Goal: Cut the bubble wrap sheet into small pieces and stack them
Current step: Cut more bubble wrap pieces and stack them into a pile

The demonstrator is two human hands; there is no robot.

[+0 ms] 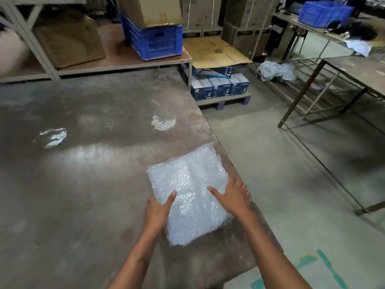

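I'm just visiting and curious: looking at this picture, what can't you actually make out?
Head view, the only one:
- How many pieces the bubble wrap holds: the layers blend into one block.
- Fingers of the left hand at the block's edge: only the thumb shows clearly.
- Any cutting tool: none in view.
- Print on the blue-and-white boxes: too small.
- The table: cut off by the left edge.
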